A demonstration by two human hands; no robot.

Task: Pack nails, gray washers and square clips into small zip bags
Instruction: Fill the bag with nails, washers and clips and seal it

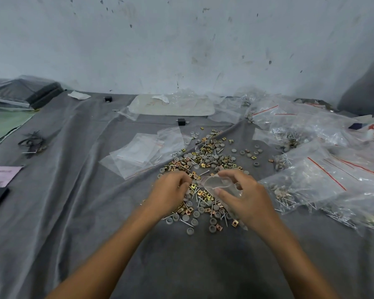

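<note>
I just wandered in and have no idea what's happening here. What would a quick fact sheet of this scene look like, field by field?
surface: gray cloth, wrinkled
loose pile: nails, gray washers and square clips mixed together, centre
right hand: pinches a small zip bag, mouth held open over the pile
left hand: fingers curled beside the bag's mouth; what it holds is hidden
empty bags: lying flat, left of the pile
filled bags: heaped on the right
</note>
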